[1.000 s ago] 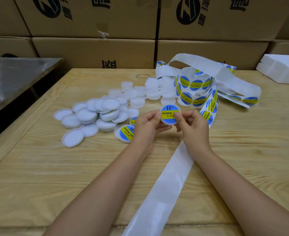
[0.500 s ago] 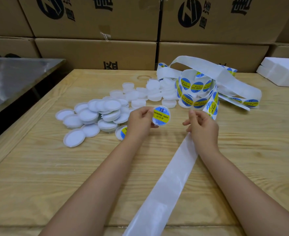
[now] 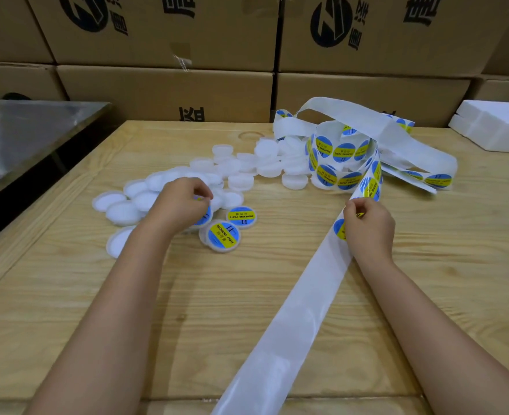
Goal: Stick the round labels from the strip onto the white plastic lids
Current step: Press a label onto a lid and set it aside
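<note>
From the head view we see our left hand [image 3: 184, 205] low over the wooden surface [image 3: 217, 310], its fingers curled round a labelled lid [image 3: 205, 216] at the near edge of the heap of white lids [image 3: 265, 163]. Two finished lids [image 3: 223, 237] lie just beside it. Our right hand [image 3: 368, 227] rests on the strip [image 3: 292, 319], thumb and forefinger pinching a round label [image 3: 339, 229] on it. The coiled rest of the strip lies further back.

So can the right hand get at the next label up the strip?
Probably yes. The right hand pinches a label on the strip; the next label sits just beyond its fingers, uncovered.
</note>
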Tool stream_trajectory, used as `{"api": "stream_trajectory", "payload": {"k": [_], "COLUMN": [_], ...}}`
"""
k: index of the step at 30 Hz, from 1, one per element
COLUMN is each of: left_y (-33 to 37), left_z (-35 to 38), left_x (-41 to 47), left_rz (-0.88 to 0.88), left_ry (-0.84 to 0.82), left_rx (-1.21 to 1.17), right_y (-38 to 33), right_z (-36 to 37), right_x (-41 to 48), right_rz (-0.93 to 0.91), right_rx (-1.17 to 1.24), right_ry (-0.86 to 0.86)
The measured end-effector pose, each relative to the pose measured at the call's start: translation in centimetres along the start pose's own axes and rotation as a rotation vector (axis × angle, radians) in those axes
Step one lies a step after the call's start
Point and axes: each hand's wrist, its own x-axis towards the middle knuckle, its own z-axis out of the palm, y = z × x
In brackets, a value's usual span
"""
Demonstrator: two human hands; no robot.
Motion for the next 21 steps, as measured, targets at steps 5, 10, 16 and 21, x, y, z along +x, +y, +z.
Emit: {"api": "stream_trajectory", "payload": {"k": [5, 10, 16, 21], "left_y": [-0.5, -0.4, 2.1, 3.4], "left_z": [0.5, 0.7, 3.3, 6.5], "left_x": [-0.1, -0.1, 0.5, 3.1], "left_rz": [0.091, 0.151, 0.324, 0.267], "left_ry": [0.026, 0.151, 0.364, 0.128], "left_rx": [0.248, 0.297, 0.277, 0.622], "right_y": [0.4, 0.4, 0.3, 0.4], "right_z": [0.2, 0.3, 0.4, 0.3], "right_x": [0.1, 0.0, 0.0, 0.0], "right_rz": [0.019, 0.019, 0.027, 0.026], "right_rx": [-0.089, -0.150, -0.156, -0.154], "right_ry": [-0.063, -0.113, -0.117, -0.117]}}
